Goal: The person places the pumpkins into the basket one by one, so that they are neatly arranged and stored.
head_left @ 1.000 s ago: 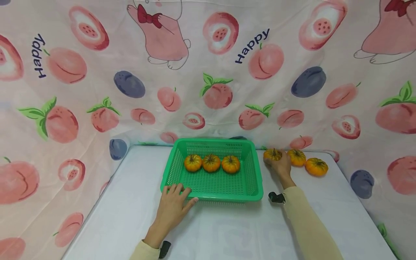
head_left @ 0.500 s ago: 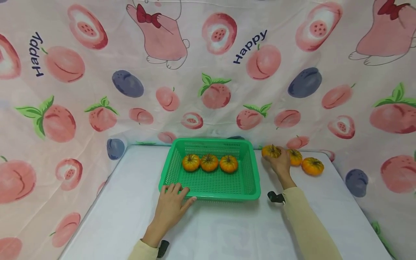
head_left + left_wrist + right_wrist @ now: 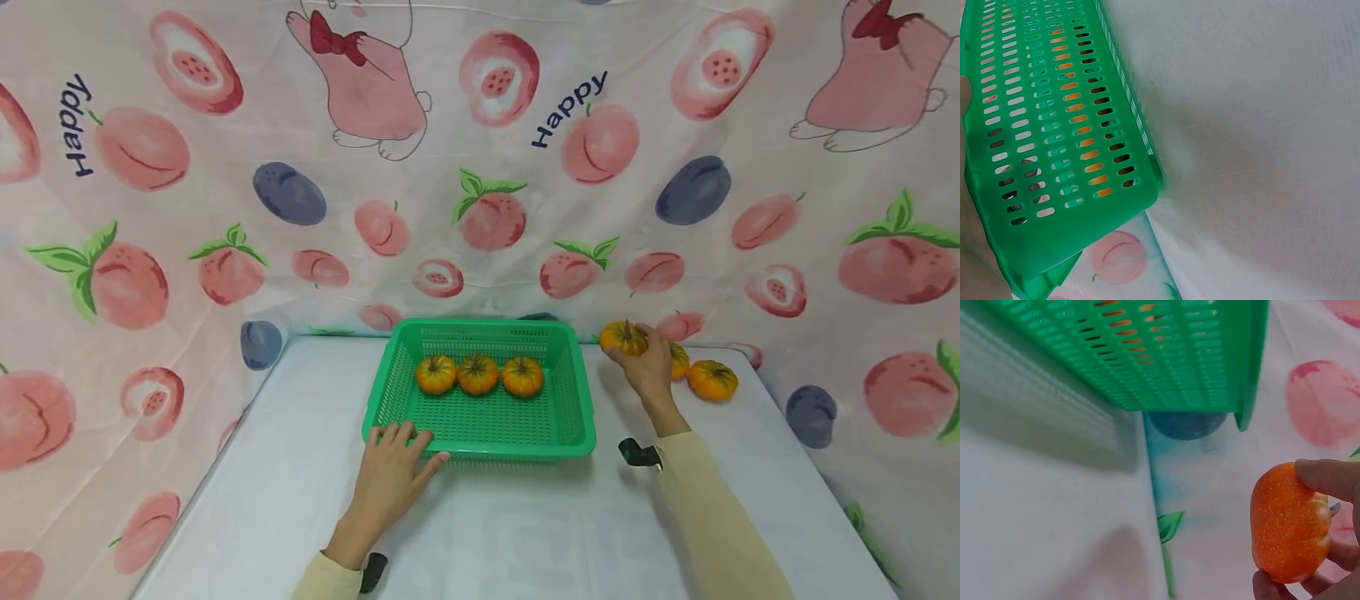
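My right hand (image 3: pixel 651 365) grips a small orange pumpkin (image 3: pixel 624 337) by its sides, with the stem up in the head view. In the right wrist view the pumpkin (image 3: pixel 1288 525) shows its smooth orange underside between thumb and fingers, raised off the table. My left hand (image 3: pixel 392 471) rests at the front left of a green plastic basket (image 3: pixel 517 450), fingers laid over the rim and thumb along the outside. Three small pumpkins (image 3: pixel 477 376) sit in a row inside the basket. Only an edge of the left hand shows beside the basket wall (image 3: pixel 1041 125) in the left wrist view.
Two more pumpkins, one partly hidden behind the right hand and another (image 3: pixel 712 381) farther right, lie on the white table (image 3: pixel 510 533). A fruit-printed cloth (image 3: pixel 450 192) hangs behind the table and along its sides.
My right hand has lifted the pumpkin up off the table near the back edge. My left hand stays at the basket rim. The whole head view shifts slightly left.
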`<state>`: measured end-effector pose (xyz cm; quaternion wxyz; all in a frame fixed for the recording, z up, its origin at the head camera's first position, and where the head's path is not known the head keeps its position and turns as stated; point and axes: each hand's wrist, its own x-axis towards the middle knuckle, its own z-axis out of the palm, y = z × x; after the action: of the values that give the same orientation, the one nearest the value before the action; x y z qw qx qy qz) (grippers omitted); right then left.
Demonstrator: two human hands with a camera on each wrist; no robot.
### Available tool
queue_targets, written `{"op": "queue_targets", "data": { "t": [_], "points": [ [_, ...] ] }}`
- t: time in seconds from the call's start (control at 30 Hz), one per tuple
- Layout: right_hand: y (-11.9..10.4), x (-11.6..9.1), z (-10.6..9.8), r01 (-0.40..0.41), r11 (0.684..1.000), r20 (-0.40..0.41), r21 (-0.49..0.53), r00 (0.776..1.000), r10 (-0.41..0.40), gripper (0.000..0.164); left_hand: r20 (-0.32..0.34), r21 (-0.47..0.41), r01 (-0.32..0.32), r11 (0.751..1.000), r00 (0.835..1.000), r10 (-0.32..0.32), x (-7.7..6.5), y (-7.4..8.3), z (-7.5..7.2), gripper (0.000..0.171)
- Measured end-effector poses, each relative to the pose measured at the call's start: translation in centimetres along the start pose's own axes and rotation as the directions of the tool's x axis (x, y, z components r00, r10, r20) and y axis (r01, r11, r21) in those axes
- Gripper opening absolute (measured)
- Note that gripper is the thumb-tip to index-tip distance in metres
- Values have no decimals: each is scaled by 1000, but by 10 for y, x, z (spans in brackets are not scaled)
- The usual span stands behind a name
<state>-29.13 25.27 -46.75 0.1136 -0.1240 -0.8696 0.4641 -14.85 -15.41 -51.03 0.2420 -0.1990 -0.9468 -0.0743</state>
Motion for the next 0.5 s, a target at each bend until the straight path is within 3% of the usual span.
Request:
{"op": "queue_targets", "data": {
  "t": [0.5],
  "points": [
    [-20, -19, -12, 29, 998, 18, 58, 999, -30, 75, 10, -8, 3, 1000, 1000, -3, 0, 0, -1, 34]
  ]
}}
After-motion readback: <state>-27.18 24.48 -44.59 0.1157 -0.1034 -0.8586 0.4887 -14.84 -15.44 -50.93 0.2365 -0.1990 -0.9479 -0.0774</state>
